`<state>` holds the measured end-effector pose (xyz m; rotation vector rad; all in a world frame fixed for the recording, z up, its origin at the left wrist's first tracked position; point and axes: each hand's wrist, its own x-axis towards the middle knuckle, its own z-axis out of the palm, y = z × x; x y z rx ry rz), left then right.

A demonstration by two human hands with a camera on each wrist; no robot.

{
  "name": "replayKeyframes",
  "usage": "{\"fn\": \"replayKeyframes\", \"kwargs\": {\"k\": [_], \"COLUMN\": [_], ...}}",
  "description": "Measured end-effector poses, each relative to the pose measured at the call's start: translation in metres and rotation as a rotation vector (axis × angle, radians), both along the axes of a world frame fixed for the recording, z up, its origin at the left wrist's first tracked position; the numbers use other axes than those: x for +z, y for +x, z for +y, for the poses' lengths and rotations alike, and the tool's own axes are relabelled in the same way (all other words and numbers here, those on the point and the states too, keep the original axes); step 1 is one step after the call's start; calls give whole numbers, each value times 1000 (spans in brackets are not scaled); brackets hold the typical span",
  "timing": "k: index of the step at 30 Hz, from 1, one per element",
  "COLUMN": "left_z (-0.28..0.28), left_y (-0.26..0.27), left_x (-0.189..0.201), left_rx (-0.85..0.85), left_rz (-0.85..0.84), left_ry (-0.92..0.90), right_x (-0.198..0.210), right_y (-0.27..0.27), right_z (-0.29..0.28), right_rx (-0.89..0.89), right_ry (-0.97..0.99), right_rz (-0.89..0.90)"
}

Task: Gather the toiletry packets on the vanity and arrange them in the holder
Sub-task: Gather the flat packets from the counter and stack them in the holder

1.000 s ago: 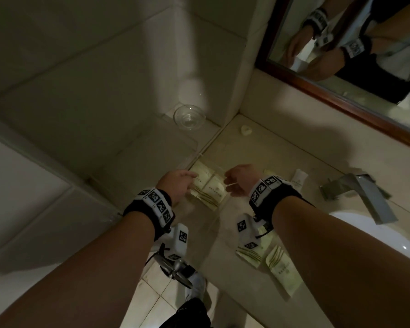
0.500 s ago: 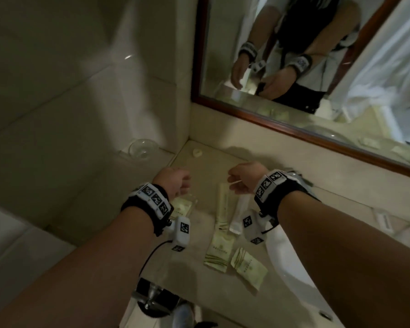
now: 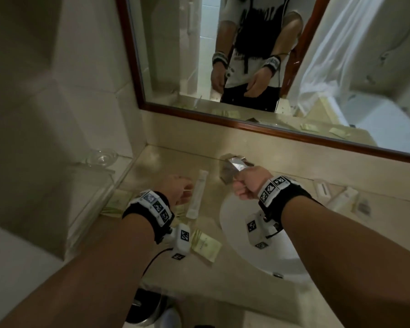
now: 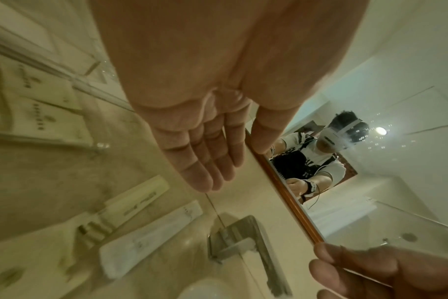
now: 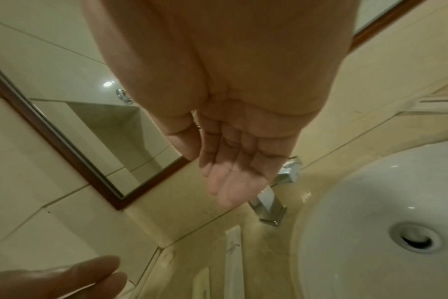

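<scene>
The toiletry packets lie scattered on the vanity (image 3: 234,271): a long white sachet (image 3: 197,194) flat on the stone just left of the tap (image 3: 232,170), a green packet (image 3: 205,245) nearer the front edge by the basin (image 3: 237,223), and more packets well off to the right (image 3: 343,197) of the basin. A few green ones (image 3: 117,202) already sit inside the clear holder (image 3: 97,183) at the left end of the counter.

These look like thin paper or film sachets, so I judge them very light, limp and a little slick on polished stone. They should bend rather than break. Lying flat, they offer no edge to grab from above; the easy take is to slide a fingertip under a short end, or drag one to the counter edge, then pinch it across its width. The long sachet is best pinched near its middle so it does not droop.

The left hand (image 3: 179,189) hovers over the counter just beside the long sachet, fingers nearly straight and close together in its wrist view (image 4: 205,161), holding nothing. The right hand (image 3: 249,184) hangs over the back of the basin in front of the tap; its wrist view (image 5: 233,168) shows the fingers extended and relaxed, empty too, though from the head camera they look more curled. Neither hand touches a packet, and the two are well apart.
</scene>
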<state>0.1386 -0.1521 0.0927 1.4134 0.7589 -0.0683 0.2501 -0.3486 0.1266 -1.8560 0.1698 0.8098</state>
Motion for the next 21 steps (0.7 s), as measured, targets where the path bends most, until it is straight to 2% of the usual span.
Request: {"fn": "replayKeyframes", "kwargs": {"k": [5,10,14,21], "left_z": [-44,-60,-53,-40], "left_y": [-51,-91,-98,-84], "left_x": [-19,-38,-50,-86], "left_rx": [79,116,124,86], "left_rz": [82,170,226,334], "left_ry": [21,64,50,68], "right_x": [-25,-55,-72,-111], "right_y": [-30,-56,-68,-69], "right_z": [-38,-48,-47,-34], "right_rx": [54,90,119,52], "right_ry": [-90,-74,-63,-133], "right_rz": [-30,22,73,171]}}
